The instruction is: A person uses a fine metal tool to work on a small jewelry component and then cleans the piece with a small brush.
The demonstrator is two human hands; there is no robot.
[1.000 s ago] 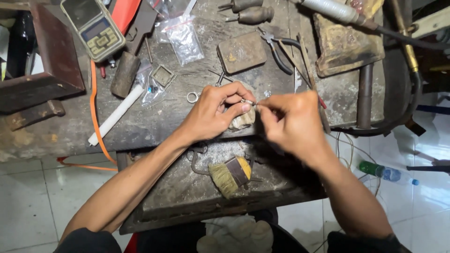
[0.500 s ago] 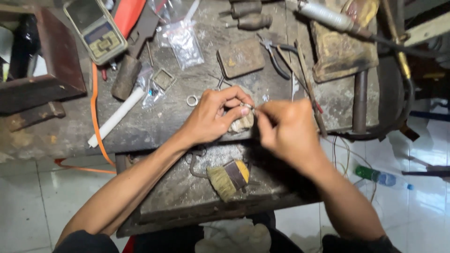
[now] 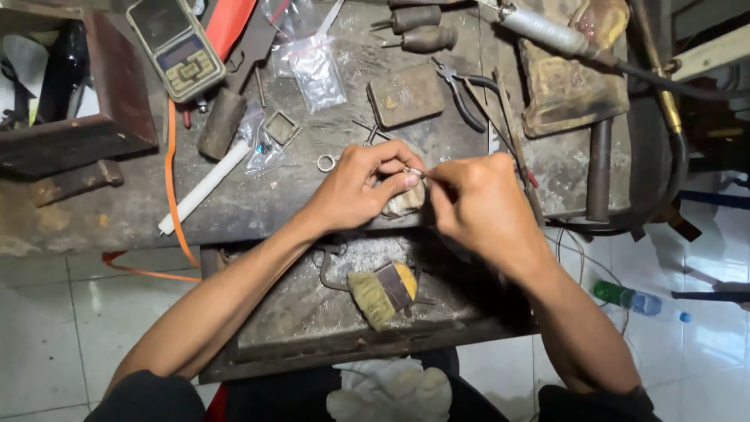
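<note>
My left hand (image 3: 366, 186) and my right hand (image 3: 478, 205) meet over the front edge of a worn metal workbench (image 3: 258, 205). Between the fingertips of both hands is a small thin metal piece (image 3: 415, 172), pinched from each side. Just under the fingers a pale worn bench peg (image 3: 406, 202) juts from the bench edge. A small metal ring (image 3: 325, 162) lies on the bench left of my left hand.
Below the hands a pulled-out tray (image 3: 305, 312) holds a yellow brush (image 3: 381, 291). On the bench lie a digital scale (image 3: 176, 48), plastic bags (image 3: 312, 70), a white stick (image 3: 205, 187), pliers (image 3: 469, 94), wooden-handled tools (image 3: 428, 37) and a flat dark block (image 3: 406, 95). A green bottle (image 3: 625, 297) lies on the tiled floor.
Both hands stay together on the small piece at the peg; the fingers shift slightly. The camera view has drifted a little.
</note>
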